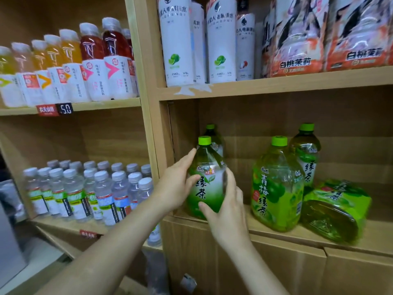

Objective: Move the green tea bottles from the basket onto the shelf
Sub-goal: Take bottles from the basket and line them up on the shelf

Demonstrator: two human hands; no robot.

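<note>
L hand (176, 184) wraps the left side of a green tea bottle (207, 177), thumb on the label; R hand (225, 211) curls round its right side, thumb low in front. Bottle is upright at front-left of shelf (380, 235), second bottle (212, 133) just behind; plum tea bottle (276, 184), back bottle (306, 154) and toppled bottle (336, 211) to the right.

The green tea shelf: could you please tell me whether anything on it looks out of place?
On the shelf, far right, one green tea bottle lies on its side, while the plum tea bottle beside it stands upright.
</note>
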